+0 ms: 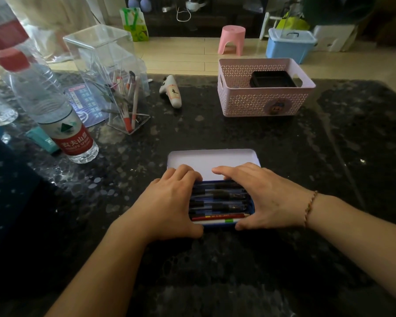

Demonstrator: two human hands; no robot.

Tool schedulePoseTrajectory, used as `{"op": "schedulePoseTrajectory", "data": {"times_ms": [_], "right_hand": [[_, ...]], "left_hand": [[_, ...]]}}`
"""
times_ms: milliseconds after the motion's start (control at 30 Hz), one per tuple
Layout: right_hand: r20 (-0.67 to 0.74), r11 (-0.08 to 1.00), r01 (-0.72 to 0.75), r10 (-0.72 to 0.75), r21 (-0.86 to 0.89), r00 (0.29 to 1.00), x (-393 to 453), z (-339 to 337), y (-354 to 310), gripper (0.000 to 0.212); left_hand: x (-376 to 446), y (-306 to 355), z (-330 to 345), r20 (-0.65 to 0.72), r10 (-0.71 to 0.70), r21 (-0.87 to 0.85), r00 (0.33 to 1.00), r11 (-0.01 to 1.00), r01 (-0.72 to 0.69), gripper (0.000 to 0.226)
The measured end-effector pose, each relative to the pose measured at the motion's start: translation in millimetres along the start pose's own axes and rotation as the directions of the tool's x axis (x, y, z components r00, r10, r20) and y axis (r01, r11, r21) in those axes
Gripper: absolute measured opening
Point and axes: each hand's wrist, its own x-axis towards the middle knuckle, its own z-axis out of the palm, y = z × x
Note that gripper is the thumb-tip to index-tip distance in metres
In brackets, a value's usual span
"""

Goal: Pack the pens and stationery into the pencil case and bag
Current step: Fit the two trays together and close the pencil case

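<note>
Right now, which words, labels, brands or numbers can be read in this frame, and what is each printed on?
"农夫山泉" with "NONGFU SPRING" beneath: red label of the water bottle.
One black brush-style character, too unclear to name: tag on the white panda-shaped object.
Print on the blue leaflet behind the clear holder: too small.
Print on the red pencil in the pencil case: blurred.

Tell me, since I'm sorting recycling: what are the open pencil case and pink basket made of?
The blue open pencil case looks like thin painted metal: smooth rolled lid rim, though plastic is possible. The pink perforated basket looks like matte moulded plastic, given its lattice walls.
</note>
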Motion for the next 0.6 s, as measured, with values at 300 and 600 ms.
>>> {"op": "schedulePoseTrajectory", "data": {"times_ms": [300,600], "right_hand": [[0.01,1.0,0.018,-0.018,0.012,1.0,0.1,0.7,0.5,0.102],[0.029,1.0,0.015,-0.015,-0.013,0.999,3.4,4.0,-3.6,0.106]], "left_hand": [[0.8,-0.7,-1.3,0.041,-0.007,-0.051,0.999,0.999,0.009,0.088],[1.1,0.1,-3.2,0.049,-0.005,-0.085,0.999,0.996,0.009,0.089]]}}
